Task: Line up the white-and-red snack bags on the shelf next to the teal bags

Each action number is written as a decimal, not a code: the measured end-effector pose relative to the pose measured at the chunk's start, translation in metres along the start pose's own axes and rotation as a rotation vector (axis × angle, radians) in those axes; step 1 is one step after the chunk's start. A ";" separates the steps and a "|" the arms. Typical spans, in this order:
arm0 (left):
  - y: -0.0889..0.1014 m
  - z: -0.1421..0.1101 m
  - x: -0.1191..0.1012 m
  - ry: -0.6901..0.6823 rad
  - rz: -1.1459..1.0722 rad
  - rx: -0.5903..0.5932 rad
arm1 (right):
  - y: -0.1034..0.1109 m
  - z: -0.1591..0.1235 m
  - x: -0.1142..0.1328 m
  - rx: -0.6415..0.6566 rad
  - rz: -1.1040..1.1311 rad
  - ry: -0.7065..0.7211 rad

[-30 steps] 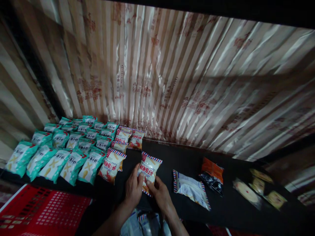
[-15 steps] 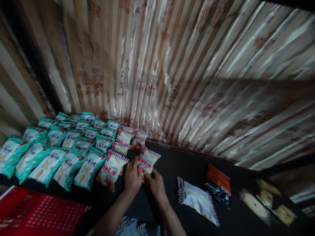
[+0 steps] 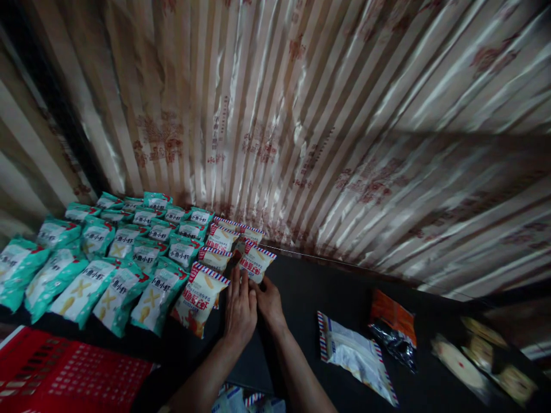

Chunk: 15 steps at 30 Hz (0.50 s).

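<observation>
A white snack packet (image 3: 256,262) with red print and a red-and-blue striped edge lies on the black tabletop (image 3: 310,292), at the right end of a row of like packets (image 3: 200,297). My left hand (image 3: 240,310) lies flat with its fingers stretched forward, and the fingertips touch the packet's lower left edge. Just right of it, my right hand (image 3: 268,298) has its fingers bent against the packet's bottom edge. The two hands touch side by side.
Several teal snack packets (image 3: 116,252) fill the table's left part in rows. A red perforated crate (image 3: 64,373) sits at the lower left. A white packet (image 3: 357,355), an orange-black one (image 3: 394,327) and yellowish ones (image 3: 486,361) lie to the right. Striped shiny cloth (image 3: 301,126) hangs behind.
Both hands have carried the white packet away from me and set it down at the end of the white-packet row. The left hand's fingers have flattened out.
</observation>
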<state>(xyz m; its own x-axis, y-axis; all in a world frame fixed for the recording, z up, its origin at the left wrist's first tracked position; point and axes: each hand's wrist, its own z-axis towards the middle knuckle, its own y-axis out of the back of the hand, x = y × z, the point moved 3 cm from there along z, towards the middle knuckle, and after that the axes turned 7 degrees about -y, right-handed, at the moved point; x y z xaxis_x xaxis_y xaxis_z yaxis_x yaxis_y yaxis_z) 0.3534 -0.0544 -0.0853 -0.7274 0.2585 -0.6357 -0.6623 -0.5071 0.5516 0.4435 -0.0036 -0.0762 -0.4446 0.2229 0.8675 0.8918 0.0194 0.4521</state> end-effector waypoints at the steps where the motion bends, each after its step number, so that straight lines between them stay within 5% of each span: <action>1: 0.000 0.000 0.000 0.002 0.003 -0.001 | -0.001 0.002 0.001 0.001 -0.011 0.006; 15: 0.002 0.001 0.003 0.007 0.021 -0.002 | -0.007 0.006 0.015 0.047 0.024 0.082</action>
<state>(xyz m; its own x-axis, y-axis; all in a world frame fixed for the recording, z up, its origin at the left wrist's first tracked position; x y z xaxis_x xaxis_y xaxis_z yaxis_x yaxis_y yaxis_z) 0.3496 -0.0542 -0.0852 -0.7398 0.2420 -0.6279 -0.6465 -0.5141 0.5636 0.4316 0.0059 -0.0676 -0.4268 0.1434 0.8929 0.9043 0.0608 0.4225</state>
